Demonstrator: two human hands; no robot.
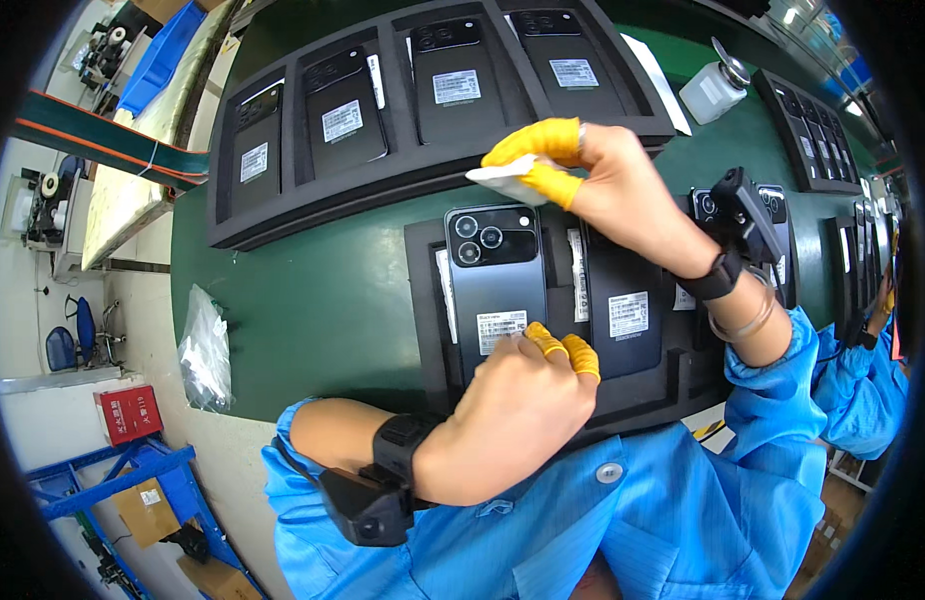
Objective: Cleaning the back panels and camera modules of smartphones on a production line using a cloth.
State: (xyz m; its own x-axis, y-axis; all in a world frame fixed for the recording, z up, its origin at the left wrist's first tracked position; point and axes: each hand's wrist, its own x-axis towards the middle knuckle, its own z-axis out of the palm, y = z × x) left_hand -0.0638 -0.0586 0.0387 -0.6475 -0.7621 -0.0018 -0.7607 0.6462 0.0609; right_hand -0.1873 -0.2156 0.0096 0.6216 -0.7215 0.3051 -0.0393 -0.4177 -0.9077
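A dark blue smartphone (498, 285), back up with a ring of camera lenses and a white label, lies at the left end of the near black foam tray (423, 300). My left hand (518, 415), with yellow finger cots, is closed over its lower end; the palm hides that end and part of the grip. Above the phone, to its upper right, my right hand (613, 180) pinches a folded white wipe (508, 180) between yellow-covered fingers. The wipe is apart from the phone. Another dark phone (628, 310) with a label sits beside it in the tray.
A larger foam tray (358, 185) with several dark phones lies beyond. A white pump bottle (716, 92) stands at the far right, near another phone tray (808, 135). A clear plastic bag (205, 355) lies at the green table's left edge. A co-worker's blue sleeve (863, 390) shows at right.
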